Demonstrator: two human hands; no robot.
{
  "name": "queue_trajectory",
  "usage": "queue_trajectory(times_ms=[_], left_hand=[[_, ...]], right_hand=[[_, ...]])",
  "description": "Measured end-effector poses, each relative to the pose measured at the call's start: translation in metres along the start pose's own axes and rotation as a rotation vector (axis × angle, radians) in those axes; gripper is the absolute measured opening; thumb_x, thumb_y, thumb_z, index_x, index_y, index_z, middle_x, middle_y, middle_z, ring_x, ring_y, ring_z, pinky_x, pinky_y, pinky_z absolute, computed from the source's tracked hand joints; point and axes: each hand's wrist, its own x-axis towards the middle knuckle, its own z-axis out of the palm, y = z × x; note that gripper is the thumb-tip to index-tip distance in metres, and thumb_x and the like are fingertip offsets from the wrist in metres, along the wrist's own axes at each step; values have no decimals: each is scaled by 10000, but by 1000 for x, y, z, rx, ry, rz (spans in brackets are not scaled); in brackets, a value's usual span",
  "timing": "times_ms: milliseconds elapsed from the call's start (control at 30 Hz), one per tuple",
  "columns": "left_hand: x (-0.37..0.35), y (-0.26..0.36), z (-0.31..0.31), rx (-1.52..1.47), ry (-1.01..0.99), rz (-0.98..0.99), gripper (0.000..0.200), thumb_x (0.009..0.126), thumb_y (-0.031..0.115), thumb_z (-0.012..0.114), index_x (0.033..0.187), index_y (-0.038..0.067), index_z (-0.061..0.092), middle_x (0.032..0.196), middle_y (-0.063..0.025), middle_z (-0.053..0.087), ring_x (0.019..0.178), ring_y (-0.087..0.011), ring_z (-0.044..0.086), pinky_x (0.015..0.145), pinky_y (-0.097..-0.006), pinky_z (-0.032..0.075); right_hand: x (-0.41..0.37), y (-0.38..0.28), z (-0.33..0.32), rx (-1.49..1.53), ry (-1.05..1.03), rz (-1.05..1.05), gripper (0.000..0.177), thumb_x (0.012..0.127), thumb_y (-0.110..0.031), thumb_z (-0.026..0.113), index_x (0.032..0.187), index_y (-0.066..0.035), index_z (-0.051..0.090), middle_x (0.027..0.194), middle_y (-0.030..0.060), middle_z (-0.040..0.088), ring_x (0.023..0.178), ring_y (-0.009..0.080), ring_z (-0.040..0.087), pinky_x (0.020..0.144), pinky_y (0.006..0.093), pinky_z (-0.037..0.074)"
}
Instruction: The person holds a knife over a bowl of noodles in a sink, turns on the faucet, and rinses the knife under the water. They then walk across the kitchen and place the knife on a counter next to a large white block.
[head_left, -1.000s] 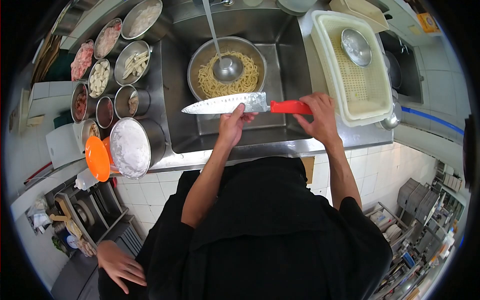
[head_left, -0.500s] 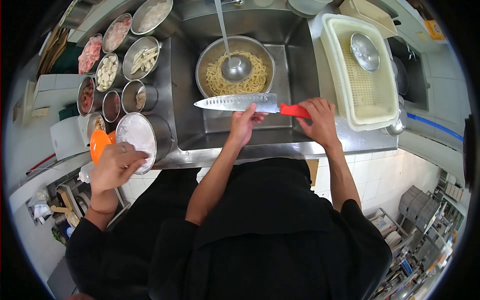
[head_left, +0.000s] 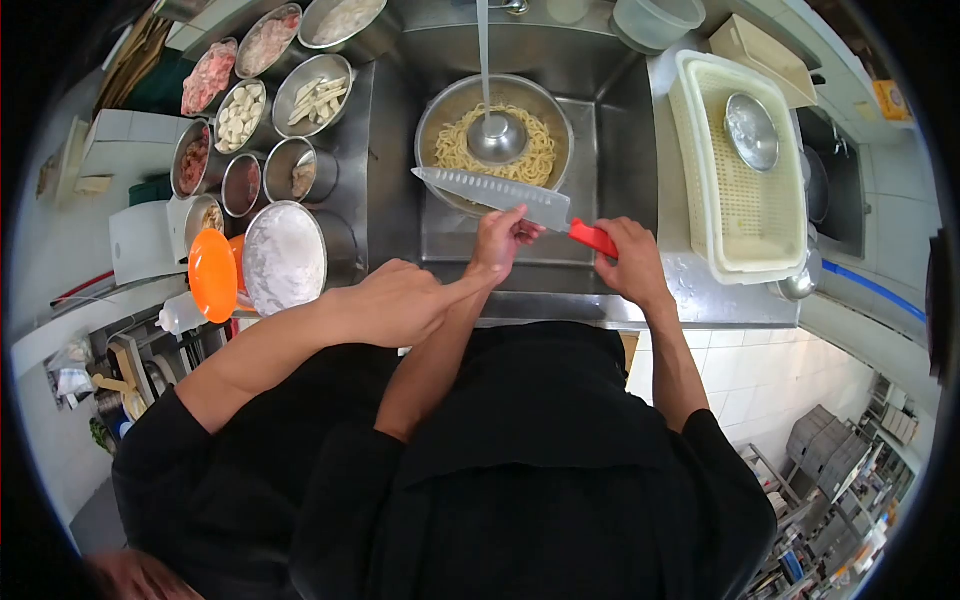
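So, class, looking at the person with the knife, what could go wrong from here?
The left grip is at the knife blade, so a slip might cut it.
A co-worker's outstretched finger overlaps the left wrist; a bump could jolt the blade.
The blade hangs partly over the noodles' bowl, so dropping it might foul them.

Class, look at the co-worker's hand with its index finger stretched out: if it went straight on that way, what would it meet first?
Probably the wearer's left hand, at the wrist: the co-worker's hand has its fingertip overlapping there in this view, though depth leaves actual contact unclear.
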Motion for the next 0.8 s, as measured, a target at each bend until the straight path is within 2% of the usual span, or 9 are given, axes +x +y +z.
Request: queue_trajectory(times_ms=[333, 400, 433, 500, 533, 600, 733, 800], left_hand=[[-4, 10, 0, 64, -15, 57, 244, 900, 238, 562, 855, 10, 637, 781, -113, 676, 672, -140, 607, 649, -276, 461], [-8, 11, 4, 178, 41, 70, 231, 901, 218, 546, 999, 28, 636, 785, -104, 681, 642, -156, 624, 595, -283, 472], [-25, 41, 18, 177, 41, 70, 231, 901, 218, 546, 999, 28, 636, 785, -104, 681, 642, -156, 624, 595, -283, 472], [-71, 126, 56, 1933, -434, 878, 318, 873, 198, 536, 1171, 102, 589, 762, -74, 677, 585, -181, 630, 532, -305, 478], [-67, 126, 56, 1933, -433, 879, 318, 873, 198, 536, 1171, 102, 589, 762, -74, 677, 585, -181, 630, 532, -305, 478], [-51, 124, 58, 2161, -505, 780, 441, 830, 205, 528, 1271, 194, 529, 689, -48, 650, 513, -204, 614, 461, -326, 463], [-28, 112, 64, 2130, -541, 830, 454, 804, 199, 552, 1258, 213, 544, 593, -36, 604, 488, -201, 600, 450, -326, 455], [-21, 114, 72, 2196, -656, 801, 472, 798, 194, 568, 1267, 234, 540, 549, -31, 574, 502, -202, 604, 450, -328, 452]], right_hand=[[4, -8, -3, -3, 71, -40, 366, 655, -117, 679, 1007, -74, 588, 887, 95, 574, 838, 294, 563, 703, 404, 427], [5, -12, -7, 0, 66, -8, 365, 666, -153, 715, 1003, -82, 593, 891, 90, 574, 841, 292, 563, 707, 397, 428], [5, -13, -9, -1, 65, -8, 365, 666, -153, 715, 1003, -82, 593, 891, 90, 574, 841, 292, 563, 707, 397, 428], [6, -15, -12, -25, 44, 13, 381, 674, -177, 754, 999, -66, 590, 893, 108, 581, 832, 308, 571, 717, 400, 454], [6, -14, -12, -26, 44, 13, 381, 674, -177, 754, 999, -66, 590, 893, 108, 581, 832, 308, 571, 717, 400, 454], [4, -10, -9, -16, 60, 24, 377, 685, -216, 748, 1009, -91, 602, 902, 79, 575, 843, 281, 565, 720, 393, 429], [4, -11, -9, -22, 63, 42, 367, 683, -215, 750, 997, -90, 608, 897, 76, 575, 836, 275, 567, 715, 392, 433], [3, -11, -8, -19, 80, 50, 355, 674, -209, 757, 976, -87, 616, 880, 73, 577, 813, 273, 570, 695, 390, 438]])
